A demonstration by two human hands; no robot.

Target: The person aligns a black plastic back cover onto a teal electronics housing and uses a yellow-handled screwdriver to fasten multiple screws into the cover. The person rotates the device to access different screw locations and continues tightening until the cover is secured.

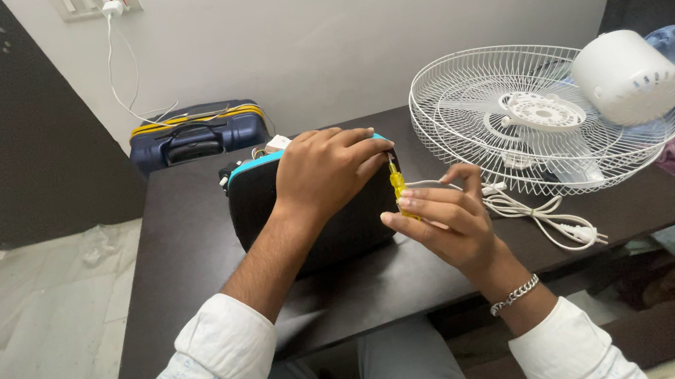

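Your left hand hides the black case's top; the yellow screwdriver's tip is too small to tell.
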